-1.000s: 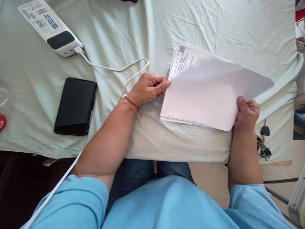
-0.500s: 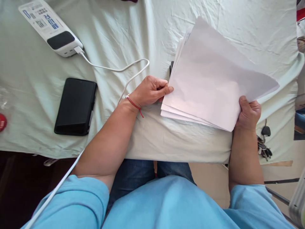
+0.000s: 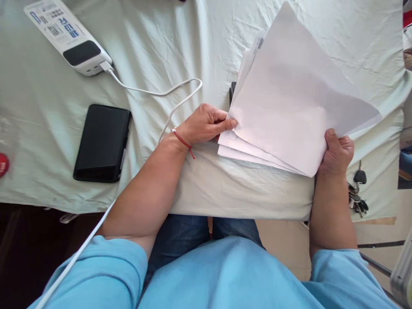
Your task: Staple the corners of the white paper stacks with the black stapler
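Observation:
A stack of white paper sheets (image 3: pixel 289 107) is tilted up off the table, its far edge raised toward the camera. My right hand (image 3: pixel 336 150) grips the stack's near right corner, thumb on top. My left hand (image 3: pixel 206 124) pinches the stack's left edge with its fingers curled; a red string sits on that wrist. Printed text shows on a lower sheet near the left edge. A small dark object (image 3: pixel 232 91) peeks out from behind the papers.
A pale green cloth (image 3: pixel 154 38) covers the table. A black phone (image 3: pixel 101 143) lies at left. A white power bank (image 3: pixel 69 38) sits at the far left, with a white cable (image 3: pixel 161 92) looping toward me. Keys (image 3: pixel 357 193) lie by my right wrist.
The stack has been tilted up, its far edge rising away from the table and hiding the printed top page. Both hands have stayed at the same edges.

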The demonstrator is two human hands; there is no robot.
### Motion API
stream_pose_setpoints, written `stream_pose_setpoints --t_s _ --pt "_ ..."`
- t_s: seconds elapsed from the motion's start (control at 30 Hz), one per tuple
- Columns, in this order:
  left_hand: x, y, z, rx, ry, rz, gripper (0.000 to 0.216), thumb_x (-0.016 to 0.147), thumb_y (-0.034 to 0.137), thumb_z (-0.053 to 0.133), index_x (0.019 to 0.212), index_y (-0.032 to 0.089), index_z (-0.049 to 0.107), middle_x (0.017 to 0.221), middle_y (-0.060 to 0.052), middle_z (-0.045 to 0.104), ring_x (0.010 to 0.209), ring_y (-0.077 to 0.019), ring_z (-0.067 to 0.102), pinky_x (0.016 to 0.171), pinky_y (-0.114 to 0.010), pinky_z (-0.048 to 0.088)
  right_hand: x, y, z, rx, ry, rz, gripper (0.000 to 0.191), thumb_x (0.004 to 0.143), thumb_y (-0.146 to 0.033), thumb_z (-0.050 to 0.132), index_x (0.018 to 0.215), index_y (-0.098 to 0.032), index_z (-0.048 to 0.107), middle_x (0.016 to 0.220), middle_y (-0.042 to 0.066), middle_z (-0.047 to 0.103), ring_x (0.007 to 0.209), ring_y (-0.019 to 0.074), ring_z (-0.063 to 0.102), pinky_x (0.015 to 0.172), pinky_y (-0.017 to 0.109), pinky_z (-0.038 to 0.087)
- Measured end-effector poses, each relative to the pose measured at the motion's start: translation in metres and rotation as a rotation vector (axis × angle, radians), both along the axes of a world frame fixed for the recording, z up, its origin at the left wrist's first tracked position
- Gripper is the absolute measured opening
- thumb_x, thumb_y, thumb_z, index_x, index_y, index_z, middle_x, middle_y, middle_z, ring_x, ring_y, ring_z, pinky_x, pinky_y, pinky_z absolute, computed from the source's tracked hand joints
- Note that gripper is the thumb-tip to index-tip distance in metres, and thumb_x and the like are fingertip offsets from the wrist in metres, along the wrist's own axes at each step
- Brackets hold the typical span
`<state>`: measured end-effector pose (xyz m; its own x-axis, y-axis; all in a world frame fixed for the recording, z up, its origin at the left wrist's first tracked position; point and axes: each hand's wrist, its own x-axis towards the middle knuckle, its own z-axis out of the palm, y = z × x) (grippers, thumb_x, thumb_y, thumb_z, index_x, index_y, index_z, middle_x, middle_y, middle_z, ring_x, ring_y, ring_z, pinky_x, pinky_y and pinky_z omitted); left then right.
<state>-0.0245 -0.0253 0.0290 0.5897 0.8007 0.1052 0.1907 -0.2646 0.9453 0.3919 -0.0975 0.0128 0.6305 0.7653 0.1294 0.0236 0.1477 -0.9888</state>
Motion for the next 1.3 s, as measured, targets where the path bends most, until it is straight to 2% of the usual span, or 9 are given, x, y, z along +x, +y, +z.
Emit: stream_pose_setpoints --t_s 0.17,0.23,0.4,0.6,0.77,0.93,1.03,1.17,1.3 --pt "0.000 0.002 -0.001 -0.027 -0.023 -0.051 0.043 0.090 0.050 0.088 0.070 0.019 0.066 0.064 0.004 0.053 0.064 -0.0100 0.045 0.058 -0.027 0.030 0.007 0.003 0.000 -0.004 -0.010 -0.016 0.043 0.065 -0.045 0.110 0.084 -0.020 0.081 0.096 0.002 0.087 0.103 0.0172 0.083 0.112 0.035 0.074" --pt "0.000 0.003 -0.004 -0.044 -0.029 -0.050 0.041 0.093 0.050 0.086 0.072 0.019 0.070 0.063 0.003 0.059 0.062 -0.0106 0.049 0.058 -0.026 0.033 0.006 0.003 0.000 0.004 0.003 -0.014 0.041 0.067 -0.043 0.109 0.086 -0.019 0.083 0.097 0.002 0.087 0.104 0.0171 0.083 0.113 0.034 0.073" --pt "0.000 0.001 -0.005 -0.061 -0.031 -0.005 0.053 0.103 0.054 0.079 0.066 0.019 0.065 0.059 0.002 0.061 0.057 -0.0087 0.046 0.056 -0.027 0.032 0.002 0.002 0.001 0.026 0.025 0.016 0.045 0.067 -0.045 0.109 0.092 -0.017 0.085 0.099 0.004 0.087 0.103 0.0181 0.084 0.112 0.034 0.074" --pt "0.001 0.002 -0.001 -0.044 -0.061 -0.038 0.050 0.093 0.052 0.091 0.068 0.019 0.064 0.060 0.005 0.055 0.060 -0.0076 0.041 0.056 -0.025 0.030 0.006 0.002 0.000 0.026 0.031 0.007 0.046 0.067 -0.045 0.110 0.092 -0.018 0.082 0.101 0.003 0.087 0.108 0.0174 0.083 0.116 0.033 0.071" --pt "0.001 -0.001 -0.004 -0.118 -0.094 -0.007 0.062 0.101 0.069 0.085 0.071 0.020 0.063 0.064 0.001 0.060 0.061 -0.0106 0.047 0.057 -0.028 0.033 0.004 0.001 0.002 0.026 0.031 0.031 0.048 0.068 -0.048 0.111 0.092 -0.018 0.082 0.103 0.004 0.087 0.108 0.0183 0.083 0.114 0.035 0.072" --pt "0.002 -0.003 0.000 -0.064 -0.167 0.102 0.079 0.102 0.087 0.079 0.066 0.022 0.054 0.062 0.002 0.047 0.062 -0.0120 0.039 0.058 -0.032 0.030 0.000 -0.001 0.005 -0.009 0.036 -0.011 0.050 0.061 -0.044 0.112 0.088 -0.015 0.082 0.098 0.007 0.086 0.103 0.0188 0.082 0.107 0.032 0.072" --pt "0.004 -0.002 -0.002 -0.080 -0.239 0.184 0.085 0.099 0.099 0.072 0.066 0.023 0.058 0.061 0.000 0.050 0.059 -0.0132 0.040 0.059 -0.036 0.031 -0.003 -0.005 0.008 -0.069 0.028 -0.011 0.053 0.057 -0.043 0.113 0.090 -0.013 0.085 0.097 0.009 0.086 0.096 0.0206 0.083 0.101 0.037 0.075" --pt "0.006 0.000 -0.011 -0.059 -0.257 0.333 0.088 0.099 0.107 0.062 0.070 0.024 0.056 0.063 0.000 0.048 0.061 -0.0146 0.045 0.060 -0.038 0.034 -0.005 -0.014 0.014 -0.183 0.025 0.105 0.060 0.050 -0.049 0.117 0.089 -0.015 0.087 0.092 0.007 0.087 0.083 0.0247 0.084 0.089 0.044 0.079" --pt "0.007 0.003 -0.013 -0.093 -0.276 0.358 0.086 0.097 0.109 0.064 0.083 0.025 0.051 0.071 0.004 0.041 0.068 -0.0108 0.042 0.061 -0.035 0.035 -0.005 -0.022 0.018 -0.290 0.029 0.152 0.063 0.046 -0.050 0.120 0.087 -0.014 0.087 0.085 0.007 0.086 0.072 0.0242 0.082 0.071 0.039 0.077"
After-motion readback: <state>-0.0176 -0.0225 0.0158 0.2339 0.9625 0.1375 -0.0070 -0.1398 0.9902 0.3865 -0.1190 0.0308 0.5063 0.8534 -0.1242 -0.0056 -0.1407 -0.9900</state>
